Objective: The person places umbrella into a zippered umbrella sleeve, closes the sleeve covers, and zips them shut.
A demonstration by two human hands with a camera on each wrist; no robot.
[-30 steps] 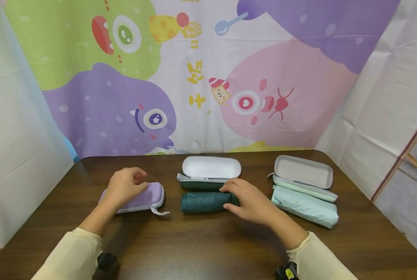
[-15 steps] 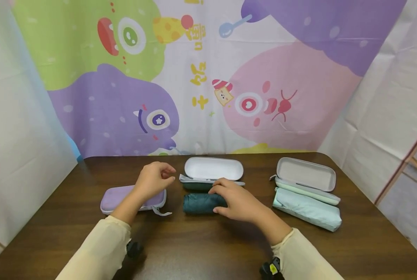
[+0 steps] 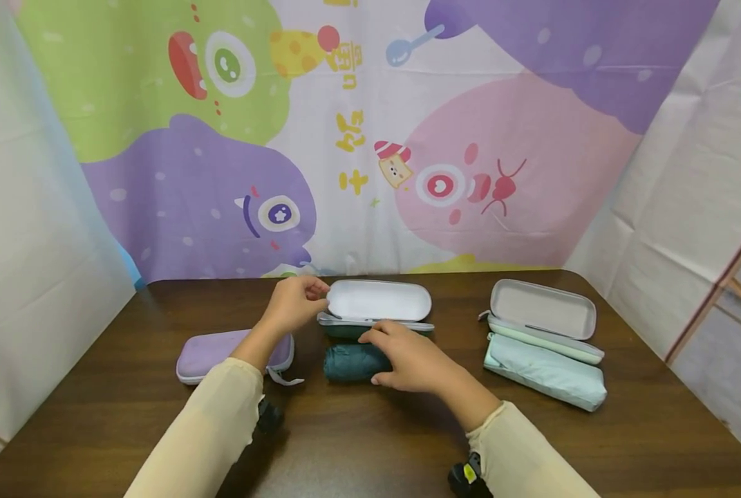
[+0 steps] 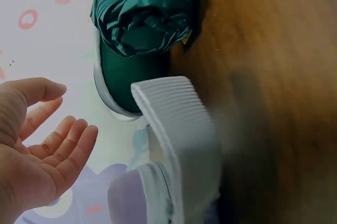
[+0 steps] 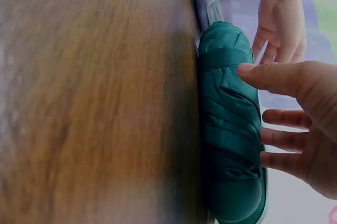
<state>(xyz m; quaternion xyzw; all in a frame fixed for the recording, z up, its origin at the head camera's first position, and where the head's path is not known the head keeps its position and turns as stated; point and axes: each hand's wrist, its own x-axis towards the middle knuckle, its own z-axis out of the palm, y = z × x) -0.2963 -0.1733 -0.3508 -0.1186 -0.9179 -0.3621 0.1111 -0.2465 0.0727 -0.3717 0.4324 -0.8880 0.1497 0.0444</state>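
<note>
A folded dark green umbrella [image 3: 353, 363] lies across the middle of the table, its rounded end showing in the right wrist view. My right hand [image 3: 410, 356] is over its right part, thumb on the near side and relaxed fingers along the far side. Behind the umbrella stands a dark green zip case [image 3: 370, 332] with its white-lined lid [image 3: 379, 301] raised. My left hand [image 3: 294, 304] is at the left end of that lid, fingers loosely bent and holding nothing in the left wrist view [image 4: 47, 150]. Beneath the left forearm lies a closed lilac case [image 3: 211, 353].
On the right, a mint-green folded umbrella [image 3: 545, 373] lies before a mint case [image 3: 551, 339] whose grey-lined lid [image 3: 541, 309] is raised. A light pull strap [image 3: 285, 377] sticks out from the lilac case. A cartoon-printed cloth [image 3: 358, 228] hangs behind the brown table [image 3: 358, 443].
My left hand has moved from above the lilac case to the right, up to the green case's lid. The right hand has shifted left along the dark green umbrella, which stays put.
</note>
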